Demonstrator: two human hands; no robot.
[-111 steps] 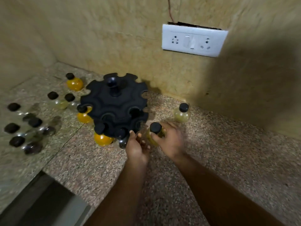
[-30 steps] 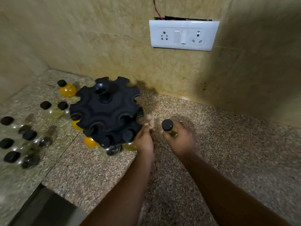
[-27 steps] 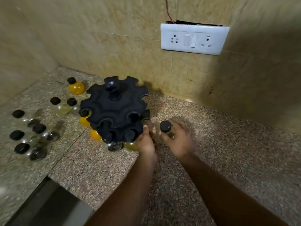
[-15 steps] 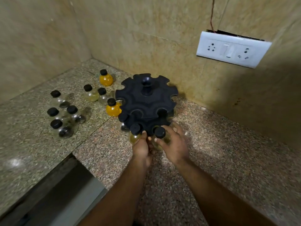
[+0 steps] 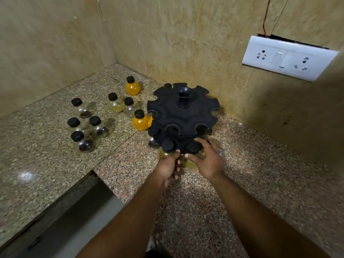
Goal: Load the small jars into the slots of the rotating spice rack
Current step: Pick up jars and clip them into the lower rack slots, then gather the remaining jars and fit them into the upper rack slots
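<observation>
Grip-wise, the right hand is loosely curled round a pale yellow jar that's now been tucked into a front slot of the lower tier; half a second back it was only being brought up to the rack. The left hand is pinched on the neighbouring capped jar, apparently to keep things steady. So one more slot looks filled. Jars are round-bellied clear bottles with black screw caps. The rack is matte black plastic, scalloped, with a centre post. Plenty of loose jars are left on the speckled granite desk.
</observation>
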